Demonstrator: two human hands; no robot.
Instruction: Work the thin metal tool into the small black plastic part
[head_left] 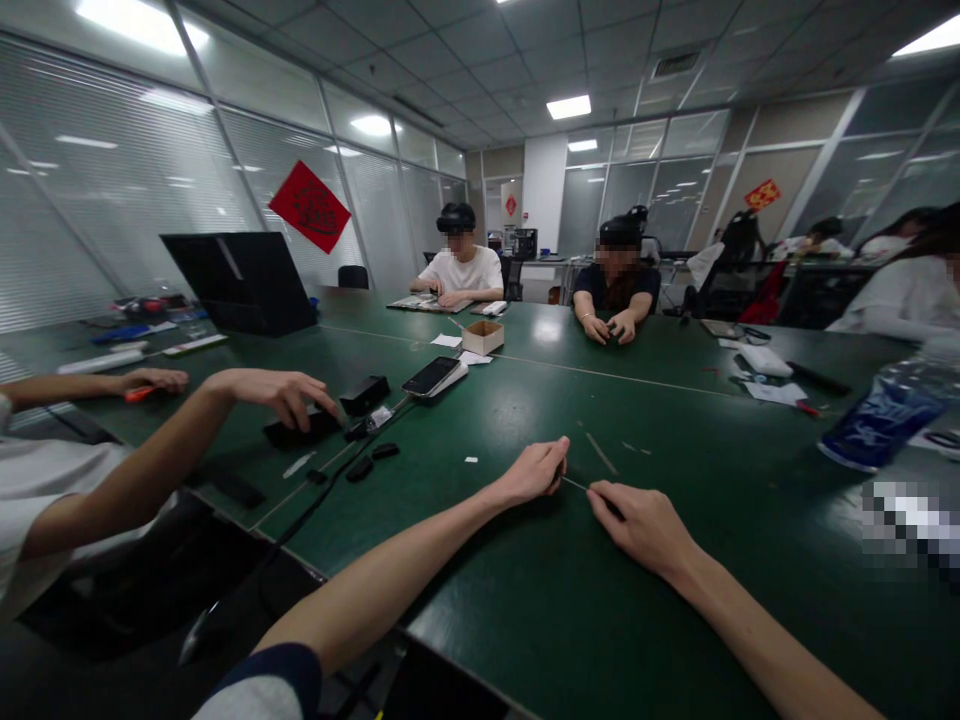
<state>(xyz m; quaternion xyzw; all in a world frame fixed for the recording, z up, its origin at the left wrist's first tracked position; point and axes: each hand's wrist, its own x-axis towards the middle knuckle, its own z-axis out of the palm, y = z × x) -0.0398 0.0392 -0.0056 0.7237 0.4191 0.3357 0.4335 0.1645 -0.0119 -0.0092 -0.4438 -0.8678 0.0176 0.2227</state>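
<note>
in the head view, the person's left hand (529, 472) and right hand (641, 530) reach in from the bottom edge over a dark green tabletop (517, 590), with a thin pale strip (576, 484) running between them. the left fingers curl closed and sit pressed together around one end of the strip, though the exact grip is hidden behind the hand. the right thumb and forefinger appear to pinch the other end, where a short dark section shows, too small to name. a few similar pale slivers (600, 452) lie on the green surface ahead of the hands, and a small white paper scrap (471, 460) lies to their left. farther left, a co-worker's right hand (277, 395) spreads its fingers just above a flat black case (304, 428), while that co-worker's other hand (154, 381) is curled around a small orange-red tool (139, 394). a black smartphone (433, 376) rests near them, a small brown cardboard box (482, 338) stands farther along the table, and a clear plastic water bottle with a blue label (885, 415) sits tilted at the right edge of the view.
</note>
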